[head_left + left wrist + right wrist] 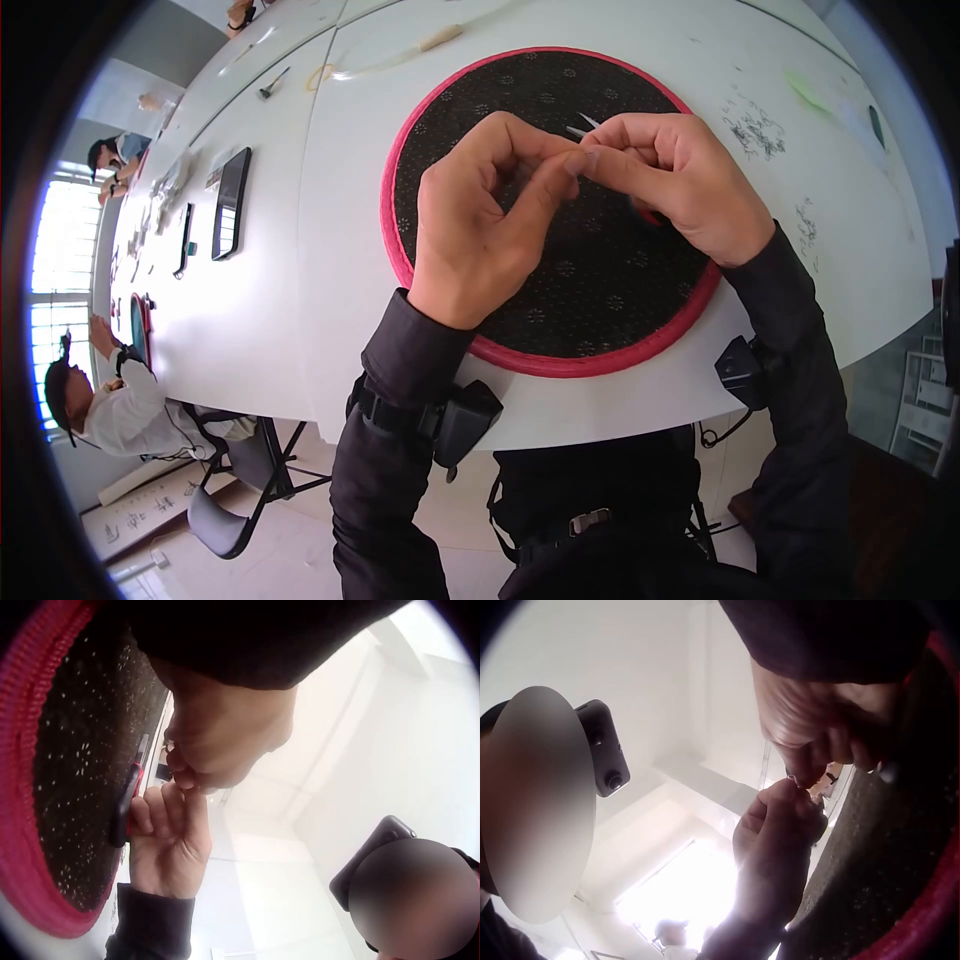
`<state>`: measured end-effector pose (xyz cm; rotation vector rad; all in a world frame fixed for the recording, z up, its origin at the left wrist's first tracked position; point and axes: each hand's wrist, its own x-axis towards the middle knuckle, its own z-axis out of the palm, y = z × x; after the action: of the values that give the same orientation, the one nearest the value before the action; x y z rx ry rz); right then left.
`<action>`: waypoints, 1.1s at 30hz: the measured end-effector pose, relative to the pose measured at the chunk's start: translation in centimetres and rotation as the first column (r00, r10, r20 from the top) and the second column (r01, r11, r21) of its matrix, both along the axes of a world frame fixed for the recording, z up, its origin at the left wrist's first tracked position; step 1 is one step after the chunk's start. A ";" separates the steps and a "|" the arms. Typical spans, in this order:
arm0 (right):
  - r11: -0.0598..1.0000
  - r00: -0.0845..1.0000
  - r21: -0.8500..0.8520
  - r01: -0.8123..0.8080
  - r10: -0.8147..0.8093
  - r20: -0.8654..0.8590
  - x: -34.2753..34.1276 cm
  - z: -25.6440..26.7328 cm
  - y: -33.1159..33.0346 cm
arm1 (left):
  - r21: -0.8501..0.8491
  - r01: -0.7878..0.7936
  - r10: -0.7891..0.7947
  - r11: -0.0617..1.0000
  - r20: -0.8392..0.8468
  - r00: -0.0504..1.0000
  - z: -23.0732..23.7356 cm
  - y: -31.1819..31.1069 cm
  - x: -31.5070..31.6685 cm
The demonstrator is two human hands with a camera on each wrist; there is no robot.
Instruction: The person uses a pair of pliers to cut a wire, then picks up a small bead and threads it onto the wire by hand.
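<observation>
Over a round, red-rimmed black mat [560,310], the left hand [468,232] and right hand [692,185] meet, fingertips narrowly pinched, seemingly on a tiny item hidden between them, probably light, easily dropped and best held at its edge, with scissors [126,799] beside the right hand.

Metal scissor blades [143,748], mat [580,280] perhaps cloth

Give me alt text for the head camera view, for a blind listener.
The left hand and right hand meet at the fingertips above a round, red-edged black mat on a white table; anything pinched between them is too small to make out. Scissors lie partly hidden beneath the right hand, and a person in white sits at picture left.
</observation>
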<state>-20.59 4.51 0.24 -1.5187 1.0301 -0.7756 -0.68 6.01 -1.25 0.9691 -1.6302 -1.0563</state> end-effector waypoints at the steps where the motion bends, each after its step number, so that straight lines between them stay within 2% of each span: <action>1: 1.000 1.000 -0.001 -0.003 0.003 0.001 0.1 0.1 0.1 | -0.006 -0.009 0.009 1.000 -0.006 1.000 0.0 0.0 0.0; 12: 0.995 0.998 -0.072 0.070 -0.070 0.006 0.1 -0.7 -0.2 | 0.041 0.026 -0.025 0.999 -0.019 1.000 0.1 -0.1 0.0; 16: 0.995 0.997 -0.063 0.077 -0.077 0.015 0.1 -0.6 -0.1 | 0.034 0.016 -0.013 0.999 -0.079 0.997 0.0 0.0 -0.4; 22: 0.994 0.995 -0.048 0.094 -0.092 0.048 -0.2 -0.2 -0.1 | 0.009 -0.004 0.005 1.000 -0.070 0.998 -0.1 0.0 -0.5; 24: 0.995 0.989 -0.036 0.097 -0.093 0.118 -0.3 -0.3 -0.2 | 0.018 -0.032 0.034 0.999 -0.087 0.996 -0.2 0.0 -0.7; 27: 0.995 0.985 -0.016 0.096 -0.093 0.148 -0.4 -0.2 -0.2 | 0.044 -0.039 0.038 0.998 0.031 0.999 0.0 -0.1 -0.1; 33: 0.995 0.986 -0.033 0.091 -0.086 0.143 -0.6 -0.3 -0.2 | 0.021 -0.092 0.091 0.996 0.045 0.995 -0.1 -0.3 -0.1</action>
<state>-21.19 4.33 -0.09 -1.4369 0.9865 -0.9575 -0.82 5.71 -1.36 1.0793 -1.5966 -0.9996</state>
